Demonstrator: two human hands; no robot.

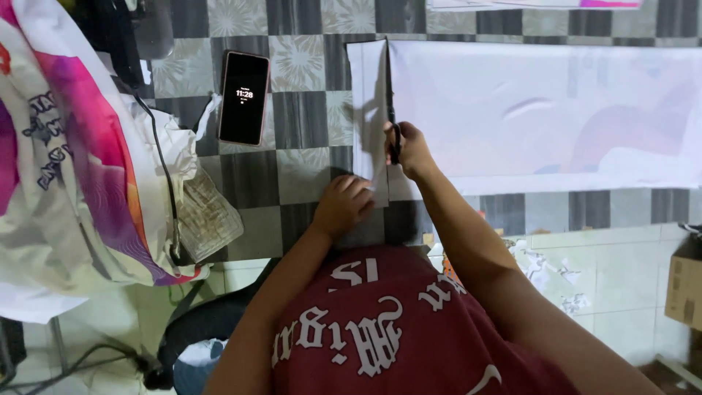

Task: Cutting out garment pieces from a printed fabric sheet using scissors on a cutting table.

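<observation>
The right hand [411, 150] is closed around the handles of a pair of black scissors [392, 110], whose blades run straight up toward twelve o'clock along the left edge of a large white sheet [541, 117]. Just at the scissors' nine o'clock stands a narrow white strip [368, 110], cut free along that line and casting a shadow on itself. The left hand [344, 203] sits at about seven o'clock from the right hand, fingers curled down and pressing on the strip's lower end; whether it pinches the strip or only holds it flat, I cannot tell.

The sheet spreads from the scissors out toward three o'clock, faint pink shapes showing through it, and lies on a floor of grey and dark checkered tiles [300, 110]. At ten o'clock from the hands a dark phone [244, 97] lies face up with its screen lit, well apart from the strip. Farther out at nine o'clock is a heap of printed white, pink and purple banner material [66, 168], with a black cable [167, 175] running down its edge. A cardboard box [685, 289] shows at four o'clock by the frame's edge.
</observation>
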